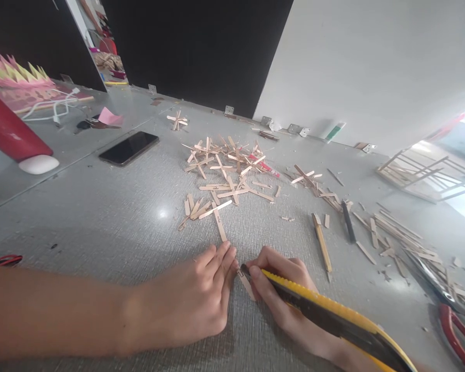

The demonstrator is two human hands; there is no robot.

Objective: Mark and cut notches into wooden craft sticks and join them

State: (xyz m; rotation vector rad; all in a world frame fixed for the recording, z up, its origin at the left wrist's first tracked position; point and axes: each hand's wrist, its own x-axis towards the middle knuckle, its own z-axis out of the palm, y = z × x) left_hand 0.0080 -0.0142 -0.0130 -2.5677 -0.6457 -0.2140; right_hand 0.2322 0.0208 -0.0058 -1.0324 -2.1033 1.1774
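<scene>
My left hand (211, 289) presses its fingertips onto a flat wooden craft stick (247, 287) on the grey table. In my right hand (282, 289) is a yellow and black utility knife (329, 310), its tip at pen marks on that stick, right beside my left fingers. A marked stick length (219, 227) reaches from the left fingertips toward the far side; whether it is the same stick is hidden under the fingers. Just beyond, a craft stick (215, 209) lies across its far end. Crossed craft sticks (232, 160) are heaped farther back.
A wood-handled craft knife (322, 243) and a black-handled blade (347, 222) lie at right, with stick scraps (395, 227) and red-handled pliers (455, 330) beyond. A phone (129, 148), a red cylinder (15, 126) and a white cable (58, 106) are at left. A dark panel (194, 46) stands behind.
</scene>
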